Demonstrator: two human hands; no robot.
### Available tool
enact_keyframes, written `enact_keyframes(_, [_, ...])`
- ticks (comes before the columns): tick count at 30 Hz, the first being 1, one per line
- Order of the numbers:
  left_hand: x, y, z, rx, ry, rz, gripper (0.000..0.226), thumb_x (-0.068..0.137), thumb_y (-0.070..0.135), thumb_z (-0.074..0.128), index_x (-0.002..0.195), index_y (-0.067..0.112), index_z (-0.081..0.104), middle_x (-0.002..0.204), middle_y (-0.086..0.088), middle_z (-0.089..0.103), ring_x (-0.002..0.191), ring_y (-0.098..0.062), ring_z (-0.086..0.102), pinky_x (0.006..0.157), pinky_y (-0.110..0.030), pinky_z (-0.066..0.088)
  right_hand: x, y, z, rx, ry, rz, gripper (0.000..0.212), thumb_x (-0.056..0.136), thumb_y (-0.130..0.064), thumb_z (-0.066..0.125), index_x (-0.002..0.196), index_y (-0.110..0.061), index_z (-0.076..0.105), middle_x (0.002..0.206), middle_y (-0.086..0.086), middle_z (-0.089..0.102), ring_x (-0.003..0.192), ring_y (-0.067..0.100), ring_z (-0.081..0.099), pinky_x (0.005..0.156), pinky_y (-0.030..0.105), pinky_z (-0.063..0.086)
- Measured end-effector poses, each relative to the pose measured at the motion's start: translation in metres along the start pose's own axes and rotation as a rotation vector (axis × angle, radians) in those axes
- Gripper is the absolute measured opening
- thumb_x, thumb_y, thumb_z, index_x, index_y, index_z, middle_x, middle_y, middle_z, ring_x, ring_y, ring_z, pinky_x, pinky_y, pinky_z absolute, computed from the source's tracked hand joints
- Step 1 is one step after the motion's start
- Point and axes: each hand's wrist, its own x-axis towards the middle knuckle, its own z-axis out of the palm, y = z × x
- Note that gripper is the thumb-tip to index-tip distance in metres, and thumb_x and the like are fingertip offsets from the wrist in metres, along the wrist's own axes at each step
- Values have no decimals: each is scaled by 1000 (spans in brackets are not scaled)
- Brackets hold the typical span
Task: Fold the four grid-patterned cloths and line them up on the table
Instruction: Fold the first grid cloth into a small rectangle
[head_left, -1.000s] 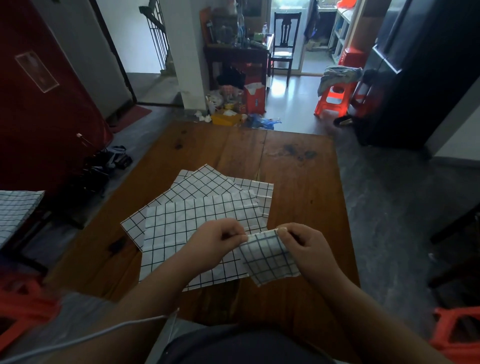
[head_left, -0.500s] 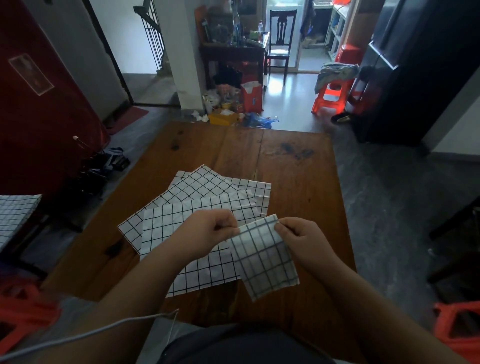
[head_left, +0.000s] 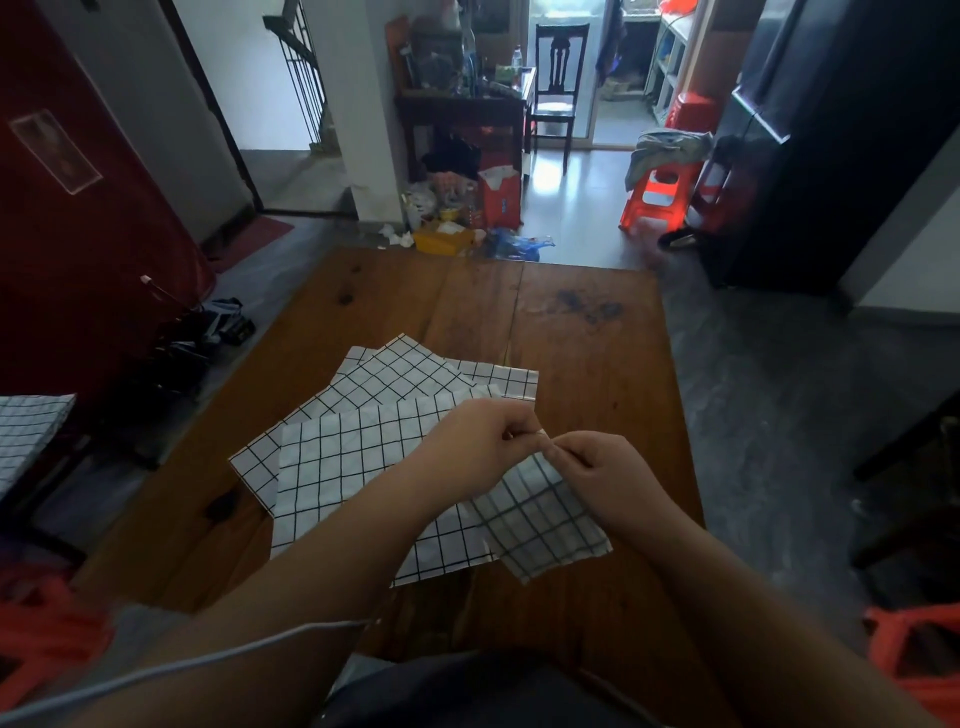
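Observation:
A small folded white cloth with a dark grid (head_left: 540, 525) hangs over the near part of the wooden table (head_left: 587, 338). My left hand (head_left: 478, 441) and my right hand (head_left: 602, 473) pinch its top edge, fingertips almost touching each other. Flat on the table to the left lie overlapping unfolded grid cloths: a large near one (head_left: 353, 478), another under it (head_left: 395, 379), and a third showing at the far right (head_left: 514, 376).
Another grid-patterned cloth (head_left: 26, 441) lies on something off the table at the left edge. Orange stools (head_left: 654, 192) stand on the floor beyond. The table's far half and right side are bare wood. A white cable (head_left: 182, 670) crosses my left arm.
My hands have come together at the top edge of the small folded cloth, narrowing it. The cloth has shifted slightly right and hangs lower.

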Motion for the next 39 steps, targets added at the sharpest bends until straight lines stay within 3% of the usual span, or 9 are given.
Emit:
enact_keyframes(6, [2,-10,-17,-87,188,-116,27,99,37,59,73,31,54,81,7,62,78,-7,56,66,-26,39,-9,8,1,5,-46,19,25,101,-28,54,84,-18,68,79,-1,67,73,12,61,68,33,53])
enact_keyframes(9, [0,-20,-32,-87,234,-155,22,100,36,58,79,30,58,81,7,62,79,-10,57,66,-28,39,-13,16,-1,88,-29,39,23,101,-26,54,86,-24,71,78,-2,70,72,11,64,67,27,54])
enact_keyframes(15, [-9,-26,-45,-149,356,-190,21,100,32,58,80,31,59,80,9,60,78,-8,55,64,-28,40,-18,30,-7,258,-93,104,18,101,-15,53,99,-16,72,90,1,76,85,11,73,80,31,62])
enact_keyframes(19, [-19,-22,-39,-115,311,-158,14,101,35,55,88,32,61,84,12,60,80,-5,55,62,-26,40,-15,41,-11,29,-22,86,15,99,-19,57,99,-28,69,90,-9,72,87,4,68,75,25,57])
enact_keyframes(21, [-24,-20,-30,-49,243,-140,12,101,38,53,92,36,60,87,13,62,84,-3,56,66,-26,44,-14,40,-6,-56,22,49,17,98,-25,58,110,-36,62,106,-19,64,98,1,62,75,20,53])
enact_keyframes(25, [-31,-9,-10,-51,132,-68,9,101,39,54,95,37,60,89,13,63,85,-6,60,71,-29,52,-13,14,12,154,-97,-6,28,101,-30,54,127,-38,56,122,-22,58,108,2,59,72,20,56])
enact_keyframes(31, [-33,-8,-9,-57,131,-22,9,100,39,57,94,34,63,86,13,64,83,-1,58,72,-30,49,-16,-2,30,68,-75,-40,28,105,-33,45,91,-19,64,87,-4,66,79,10,61,72,34,54])
enact_keyframes(34, [-33,-16,-21,-100,159,-107,10,100,39,57,91,41,60,92,14,64,90,-4,59,68,-26,45,-24,10,30,93,-84,-17,33,104,-30,48,77,-16,60,73,-3,60,63,2,52,62,29,46])
enact_keyframes(39, [-32,-28,-46,-158,296,-165,17,99,34,59,83,39,62,87,10,64,85,-10,61,67,-28,45,-38,30,23,199,-117,62,23,103,-17,49,89,-16,68,84,2,73,77,10,69,72,27,58])
